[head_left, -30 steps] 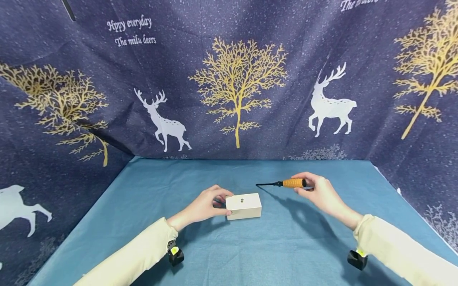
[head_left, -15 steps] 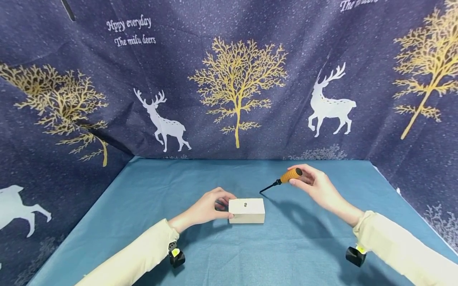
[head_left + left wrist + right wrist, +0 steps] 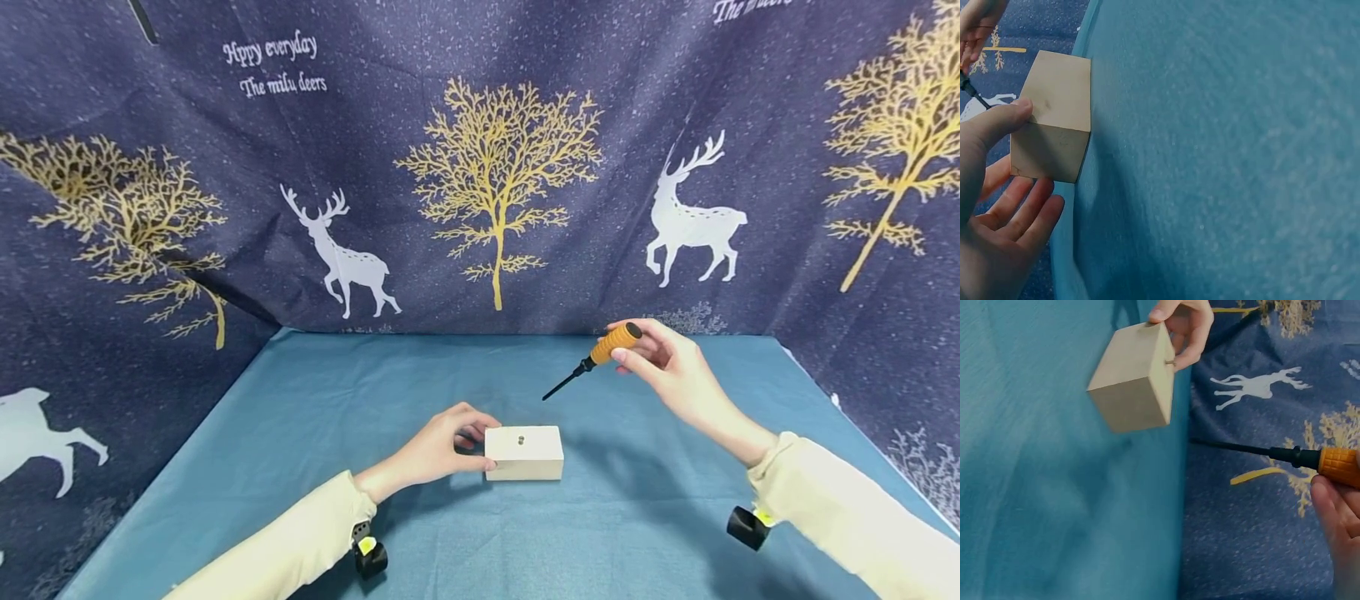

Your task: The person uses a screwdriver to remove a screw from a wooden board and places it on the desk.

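A pale wooden block [image 3: 524, 467] lies on the blue cloth, with a small metal screw [image 3: 521, 440] standing slightly proud of its top face. My left hand [image 3: 438, 446] grips the block's left end, thumb on the near side and fingers behind; in the left wrist view the thumb presses on the block [image 3: 1060, 94]. Above and to the right of the block, my right hand [image 3: 678, 371] holds a screwdriver [image 3: 615, 343] by its orange ridged handle. The black shaft slants down and left, its tip in the air apart from the block, as the right wrist view of the screwdriver [image 3: 1285, 453] also shows.
Blue cloth [image 3: 600, 533] covers the table. A dark blue curtain [image 3: 525, 183] printed with deer and trees hangs behind and at both sides. Black wrist cameras [image 3: 748, 527] sit under both sleeves.
The left hand has drawn the block a little nearer and to the right. The right hand has lifted the screwdriver, turning it from nearly level to a steep slant with its tip down.
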{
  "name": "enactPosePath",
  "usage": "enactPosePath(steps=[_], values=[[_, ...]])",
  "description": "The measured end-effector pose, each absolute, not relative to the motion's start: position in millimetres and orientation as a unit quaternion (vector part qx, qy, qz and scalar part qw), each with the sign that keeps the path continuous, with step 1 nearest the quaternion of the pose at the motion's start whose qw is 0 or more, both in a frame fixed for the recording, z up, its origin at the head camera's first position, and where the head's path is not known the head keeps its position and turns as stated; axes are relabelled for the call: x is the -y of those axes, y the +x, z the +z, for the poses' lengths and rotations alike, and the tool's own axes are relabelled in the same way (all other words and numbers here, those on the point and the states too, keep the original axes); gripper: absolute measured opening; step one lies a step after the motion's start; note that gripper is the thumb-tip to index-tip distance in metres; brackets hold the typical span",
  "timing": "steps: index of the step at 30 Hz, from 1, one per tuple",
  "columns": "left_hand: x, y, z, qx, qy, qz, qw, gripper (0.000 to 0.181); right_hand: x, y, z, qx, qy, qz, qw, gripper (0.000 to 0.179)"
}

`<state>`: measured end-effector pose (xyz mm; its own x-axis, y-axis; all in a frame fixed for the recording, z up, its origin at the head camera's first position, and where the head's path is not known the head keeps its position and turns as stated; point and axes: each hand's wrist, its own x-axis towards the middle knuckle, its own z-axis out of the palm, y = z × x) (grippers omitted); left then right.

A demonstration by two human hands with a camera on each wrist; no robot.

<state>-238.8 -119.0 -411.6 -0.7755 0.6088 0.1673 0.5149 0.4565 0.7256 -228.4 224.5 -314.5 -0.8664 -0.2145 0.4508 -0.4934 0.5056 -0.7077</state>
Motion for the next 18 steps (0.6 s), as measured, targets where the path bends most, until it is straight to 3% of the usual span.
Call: enactPosePath(steps=[18], values=[[112.8,-231.7,-409.1,-0.850,0.340,0.397,0.070,0.048,-204.9,-215.7,-299.4,0.816,0.290,0.479,0.145,0.039]])
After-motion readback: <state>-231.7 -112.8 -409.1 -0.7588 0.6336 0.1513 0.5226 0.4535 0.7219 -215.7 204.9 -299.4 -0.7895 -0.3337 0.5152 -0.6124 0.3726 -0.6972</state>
